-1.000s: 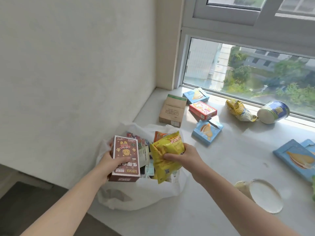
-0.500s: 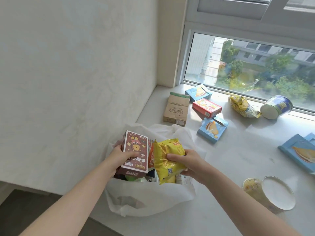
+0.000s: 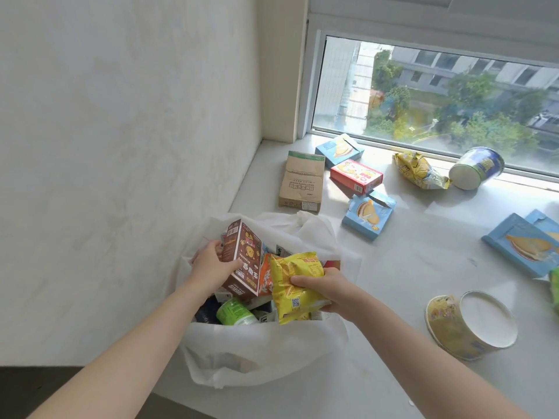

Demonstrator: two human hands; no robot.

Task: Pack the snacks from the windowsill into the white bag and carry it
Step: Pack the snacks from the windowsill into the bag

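Note:
The white bag (image 3: pixel 260 355) stands open at the near left edge of the windowsill (image 3: pixel 402 285), with several snacks inside, among them a green packet (image 3: pixel 234 313). My left hand (image 3: pixel 211 264) grips a brown snack box (image 3: pixel 243 261), tilted over the bag's mouth. My right hand (image 3: pixel 323 290) holds a yellow snack packet (image 3: pixel 295 290) partly inside the bag, beside the box. An orange packet (image 3: pixel 266 276) shows between the two.
On the sill beyond the bag lie a tan carton (image 3: pixel 302 181), a red box (image 3: pixel 357 175), blue boxes (image 3: pixel 369 217) (image 3: pixel 340 149) (image 3: pixel 523 244), a yellow packet (image 3: pixel 419 170), a blue tub (image 3: pixel 476 167) on its side and a yellow tub (image 3: pixel 465 328). A wall stands to the left.
Both hands have lowered their snacks further into the bag's mouth. The brown box has tilted over so its side faces up. The view has shifted closer and downward.

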